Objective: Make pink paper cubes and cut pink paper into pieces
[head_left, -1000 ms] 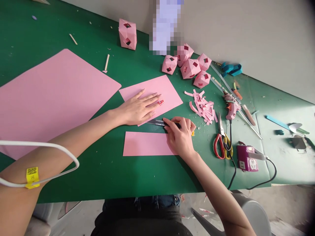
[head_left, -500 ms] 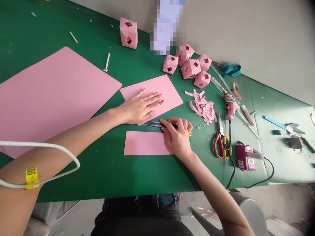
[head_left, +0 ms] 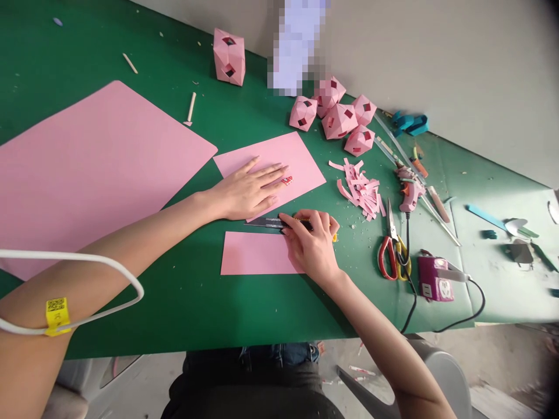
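Note:
My left hand [head_left: 248,189] lies flat with fingers spread on a pink paper sheet [head_left: 290,148], beside a small red printed mark [head_left: 287,181]. Gripped in my right hand [head_left: 317,241] is a utility knife [head_left: 274,223], its blade pointing left and lying along the near edge of that sheet. Closer to me, a pink paper rectangle [head_left: 255,253] rests on the green table, its right end hidden under my right hand. A large pink sheet [head_left: 105,157] spreads out at the left, partly beneath my left forearm.
Several folded pink paper shapes [head_left: 339,121] stand at the back. Pink paper strips [head_left: 362,189] lie in a pile right of my hands. Farther right are scissors [head_left: 393,247], a glue gun [head_left: 410,195] with a cord, and a purple power adapter [head_left: 437,279].
My right hand has slid slightly left with the utility knife, whose blade now reaches farther left past the sheet's corner. My left hand stays in place on the sheet.

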{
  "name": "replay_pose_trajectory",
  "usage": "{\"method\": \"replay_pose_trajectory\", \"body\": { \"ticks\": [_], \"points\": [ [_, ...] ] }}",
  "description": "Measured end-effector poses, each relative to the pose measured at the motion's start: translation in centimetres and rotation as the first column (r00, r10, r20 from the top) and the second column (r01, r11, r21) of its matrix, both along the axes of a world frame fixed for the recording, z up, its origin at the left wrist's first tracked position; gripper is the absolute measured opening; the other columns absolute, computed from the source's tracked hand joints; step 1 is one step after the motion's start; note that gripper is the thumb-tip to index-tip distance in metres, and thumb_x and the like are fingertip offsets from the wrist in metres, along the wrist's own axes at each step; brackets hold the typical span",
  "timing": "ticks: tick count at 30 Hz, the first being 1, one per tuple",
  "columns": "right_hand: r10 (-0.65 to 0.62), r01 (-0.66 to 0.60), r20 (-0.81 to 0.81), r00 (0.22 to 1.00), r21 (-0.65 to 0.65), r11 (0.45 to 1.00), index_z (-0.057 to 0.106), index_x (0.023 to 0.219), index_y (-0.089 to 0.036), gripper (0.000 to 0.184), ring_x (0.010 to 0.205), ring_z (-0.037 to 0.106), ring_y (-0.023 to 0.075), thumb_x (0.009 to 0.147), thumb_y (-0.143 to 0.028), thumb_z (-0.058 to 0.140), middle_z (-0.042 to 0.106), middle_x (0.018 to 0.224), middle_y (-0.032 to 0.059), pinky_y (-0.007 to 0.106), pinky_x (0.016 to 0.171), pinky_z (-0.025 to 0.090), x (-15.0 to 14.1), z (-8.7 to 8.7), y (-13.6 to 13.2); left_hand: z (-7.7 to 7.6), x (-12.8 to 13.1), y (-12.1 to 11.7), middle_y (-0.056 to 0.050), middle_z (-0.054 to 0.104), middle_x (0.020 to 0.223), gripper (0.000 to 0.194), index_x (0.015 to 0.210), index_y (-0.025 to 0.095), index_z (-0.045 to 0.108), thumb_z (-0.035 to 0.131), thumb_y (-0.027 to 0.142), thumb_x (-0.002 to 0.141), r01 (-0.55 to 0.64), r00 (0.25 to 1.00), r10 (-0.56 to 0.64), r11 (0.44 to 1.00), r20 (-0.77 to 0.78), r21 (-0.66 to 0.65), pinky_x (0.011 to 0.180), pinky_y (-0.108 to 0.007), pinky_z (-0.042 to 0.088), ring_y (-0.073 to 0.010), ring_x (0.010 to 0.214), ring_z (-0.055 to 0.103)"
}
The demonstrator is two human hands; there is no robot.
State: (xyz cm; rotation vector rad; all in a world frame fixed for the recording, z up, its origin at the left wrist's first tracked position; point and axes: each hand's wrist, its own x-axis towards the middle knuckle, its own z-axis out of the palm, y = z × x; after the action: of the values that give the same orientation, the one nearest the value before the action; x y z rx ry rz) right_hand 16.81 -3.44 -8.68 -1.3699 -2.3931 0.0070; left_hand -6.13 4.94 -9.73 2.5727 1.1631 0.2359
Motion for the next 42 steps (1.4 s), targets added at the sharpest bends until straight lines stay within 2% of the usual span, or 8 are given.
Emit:
{"method": "replay_pose_trajectory", "body": {
  "ticks": [11,15,20,25,29,34,38,42],
  "points": [
    [0.068,-0.072,-0.055,0.996,-0.082,0.994,0.074,0.126,-0.030,0.027,0.105,0.058,0.0239,0.106,-0.028,0.057,0.068,0.113,0.0075,0.043,0.095,0.036,1.0,1.1,-1.4,0.2,-0.2,0.0,-0.012,0.022,0.176,0.064,0.166,0.014,0.031,0.032,0.040,0.108,0.003,0.999,-0.003,1.000,0.033,-0.002,0.135,-0.053,0.005,-0.0251,0.166,0.019],
    [-0.123,0.122,-0.029,0.992,-0.048,0.991,0.072,0.130,-0.032,0.030,0.104,0.058,0.0243,0.107,-0.029,0.053,0.066,0.113,0.0079,0.043,0.093,0.035,3.9,1.5,-1.8,0.5,-0.4,0.2,-0.015,0.027,0.175,0.066,0.165,0.011,0.032,0.042,0.037,0.106,-0.025,0.994,0.026,1.000,0.110,-0.007,0.135,-0.049,0.015,-0.0260,0.164,0.025],
    [-0.420,0.421,0.023,0.907,0.001,0.907,0.073,0.126,-0.029,0.032,0.104,0.057,0.0303,0.105,-0.040,0.052,0.066,0.114,0.0111,0.050,0.092,0.036,8.2,0.8,-1.1,0.7,-0.8,0.4,-0.014,0.035,0.172,0.068,0.164,0.011,0.034,0.051,0.034,0.102,-0.070,0.966,0.078,0.997,0.245,-0.043,0.134,-0.045,0.026,-0.0256,0.161,0.032],
    [-0.527,0.525,0.046,0.849,0.044,0.850,0.071,0.127,-0.025,0.037,0.106,0.054,0.0344,0.104,-0.043,0.049,0.064,0.113,0.0145,0.057,0.092,0.038,10.0,0.2,0.2,0.3,-0.9,0.3,-0.013,0.039,0.171,0.068,0.164,0.016,0.033,0.053,0.033,0.101,-0.093,0.937,0.107,0.994,0.333,-0.057,0.132,-0.046,0.033,-0.0249,0.159,0.038],
    [-0.480,0.478,0.019,0.877,0.067,0.876,0.068,0.132,-0.026,0.037,0.111,0.053,0.0358,0.104,-0.042,0.050,0.064,0.119,0.0152,0.058,0.093,0.040,8.3,0.7,1.2,0.3,-1.2,0.4,-0.015,0.035,0.172,0.064,0.162,0.016,0.036,0.047,0.043,0.106,-0.154,0.931,0.144,0.988,0.335,0.004,0.132,-0.048,0.030,-0.0252,0.163,0.029],
    [-0.329,0.329,-0.028,0.944,0.025,0.944,0.067,0.131,-0.024,0.032,0.113,0.054,0.0342,0.105,-0.035,0.050,0.066,0.121,0.0145,0.052,0.091,0.045,4.5,1.0,2.1,0.4,-1.6,0.7,-0.026,0.011,0.176,0.120,0.165,0.011,0.029,0.064,0.087,0.079,-0.242,0.957,0.242,0.970,0.163,-0.019,0.128,-0.072,0.016,-0.0480,0.164,0.010],
    [-0.201,0.202,-0.068,0.977,0.006,0.979,0.066,0.132,-0.021,0.032,0.113,0.056,0.0320,0.106,-0.030,0.050,0.067,0.120,0.0149,0.052,0.095,0.050,2.6,0.6,2.7,0.7,-1.4,0.6,-0.027,0.022,0.174,0.116,0.167,0.008,0.023,0.069,0.077,0.084,-0.262,0.962,0.264,0.964,0.070,-0.048,0.131,-0.064,0.016,-0.0432,0.164,0.018],
    [-0.141,0.141,-0.097,0.985,0.000,0.990,0.066,0.133,-0.023,0.031,0.114,0.058,0.0314,0.106,-0.028,0.051,0.067,0.119,0.0142,0.053,0.101,0.053,2.4,0.2,3.3,1.5,-1.3,0.5,-0.027,0.018,0.175,0.113,0.167,0.009,0.023,0.072,0.070,0.086,-0.272,0.961,0.273,0.961,0.039,-0.046,0.131,-0.060,0.021,-0.0403,0.164,0.021]
  ]
}}
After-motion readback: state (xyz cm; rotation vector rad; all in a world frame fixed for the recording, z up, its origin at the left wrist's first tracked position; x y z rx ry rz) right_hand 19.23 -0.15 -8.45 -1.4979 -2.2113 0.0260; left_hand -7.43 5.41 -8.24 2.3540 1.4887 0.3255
